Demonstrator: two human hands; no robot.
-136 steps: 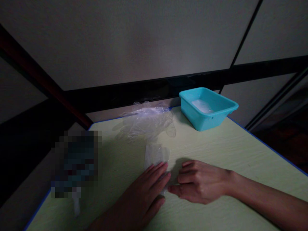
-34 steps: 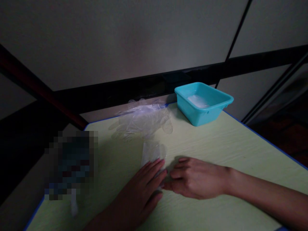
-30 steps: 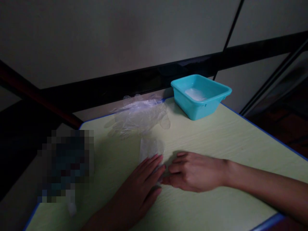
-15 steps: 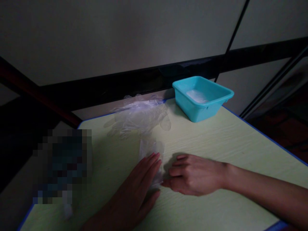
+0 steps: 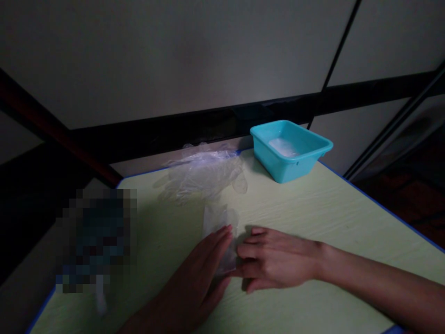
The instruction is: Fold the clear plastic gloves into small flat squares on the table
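A clear plastic piece (image 5: pixel 215 218) lies flat on the light table, partly hidden under my left hand (image 5: pixel 194 273). The fingers of that hand are stretched out and rest on the plastic. My right hand (image 5: pixel 274 260) is palm down at the right edge of the plastic, its fingers curled and one fingertip touching the near right corner; whether it grips anything is hidden. Beyond both hands, a loose heap of clear plastic gloves (image 5: pixel 205 174) spreads near the table's back edge.
A turquoise basin (image 5: pixel 295 171) with something whitish inside stands at the back right of the table (image 5: pixel 313 208). A blurred-out object (image 5: pixel 100 236) is at the left edge, a whitish strip below it. A panelled wall rises behind.
My right hand has shifted slightly left and down, and its fingers have spread a little. My left hand remains on the plastic. The whole view has tilted slightly.
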